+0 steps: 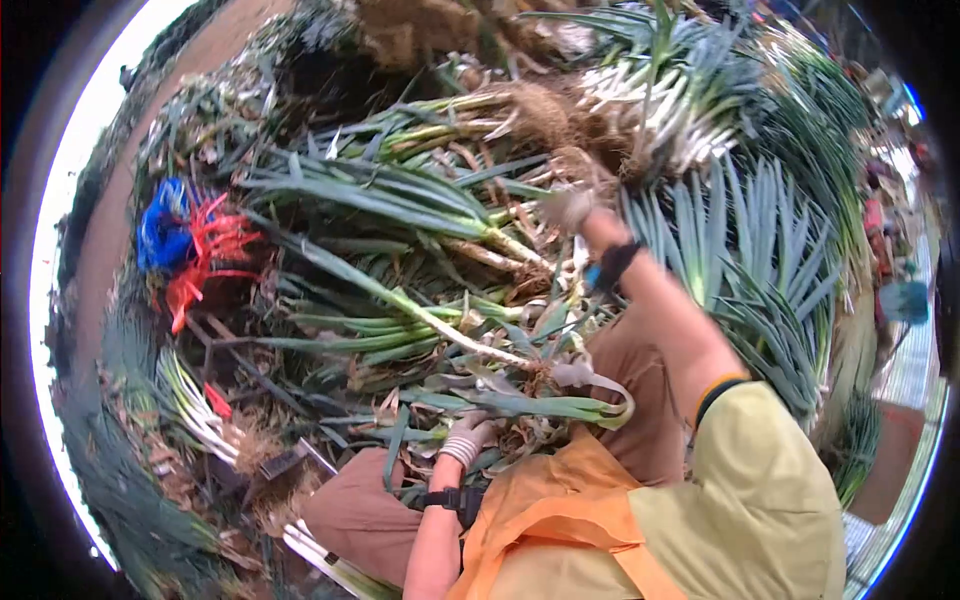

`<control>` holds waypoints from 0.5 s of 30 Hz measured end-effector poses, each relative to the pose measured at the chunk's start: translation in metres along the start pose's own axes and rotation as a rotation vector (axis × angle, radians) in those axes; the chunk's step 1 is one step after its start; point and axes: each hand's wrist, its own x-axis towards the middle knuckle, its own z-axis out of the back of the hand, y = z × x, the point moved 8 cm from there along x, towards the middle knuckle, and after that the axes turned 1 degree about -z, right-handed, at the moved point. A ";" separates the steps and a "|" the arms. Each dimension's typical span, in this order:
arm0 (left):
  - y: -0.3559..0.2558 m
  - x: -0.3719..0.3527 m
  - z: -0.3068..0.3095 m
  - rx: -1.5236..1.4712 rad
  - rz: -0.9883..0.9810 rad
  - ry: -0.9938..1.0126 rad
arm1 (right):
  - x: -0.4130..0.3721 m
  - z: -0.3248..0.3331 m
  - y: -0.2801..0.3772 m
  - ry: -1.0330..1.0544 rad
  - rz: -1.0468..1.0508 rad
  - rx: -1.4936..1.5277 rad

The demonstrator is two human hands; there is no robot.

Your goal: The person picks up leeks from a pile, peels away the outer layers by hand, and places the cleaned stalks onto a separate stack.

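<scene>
My left hand (468, 438), in a pale glove with a striped cuff, is low in front of my lap. Its fingers are closed around green leek leaves (540, 406) and are partly hidden among them. My right hand (572, 208), also gloved, reaches forward over the heap and is smeared by motion, so its grip does not show. Close to it are the root ends of several leeks (512, 248). A single long leek (440, 325) lies slantwise across the heap between my hands, its roots toward my lap.
Leeks with white stalks (690, 105) are stacked at the back right, and leafy ones (740, 240) lie beside my right arm. Red plastic strips (215, 240) and a blue bundle (163, 225) hang at left. A metal piece (285, 460) stands by my left knee, near more leeks (195, 410).
</scene>
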 end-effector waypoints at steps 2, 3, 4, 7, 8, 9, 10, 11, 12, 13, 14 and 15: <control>0.036 -0.008 -0.006 -0.938 0.450 -0.018 | -0.024 -0.169 -0.015 0.534 0.202 -0.652; 0.037 -0.006 0.012 -0.953 0.571 -0.125 | -0.064 -0.217 -0.012 0.446 -0.094 0.003; 0.046 0.002 0.029 -0.986 0.511 -0.268 | -0.083 -0.271 -0.007 0.702 -0.149 -0.519; 0.047 0.017 0.094 -1.310 0.313 -0.508 | -0.122 -0.334 0.034 0.642 -0.184 -0.005; 0.057 0.027 0.110 -1.447 0.222 -0.571 | -0.134 -0.346 0.052 0.643 0.041 -0.210; 0.051 0.027 0.133 -1.360 0.228 -0.660 | -0.153 -0.350 0.055 0.642 0.027 -0.232; 0.044 0.024 0.156 -1.269 0.236 -0.746 | -0.172 -0.331 0.082 0.629 0.143 -0.278; 0.042 0.029 0.171 -1.276 0.142 -0.751 | -0.193 -0.299 0.106 0.682 -0.014 -0.405; 0.051 0.036 0.182 -1.274 0.045 -0.751 | -0.213 -0.280 0.116 0.680 -0.114 -0.415; 0.123 0.084 0.179 -1.165 -0.335 -0.664 | -0.230 -0.284 0.102 0.665 -0.040 -0.503; 0.116 0.083 0.182 -1.169 -0.346 -0.672 | -0.243 -0.276 0.104 0.645 -0.029 -0.459; 0.113 0.085 0.175 -1.062 0.004 -0.646 | -0.251 -0.267 0.106 0.645 -0.023 -0.493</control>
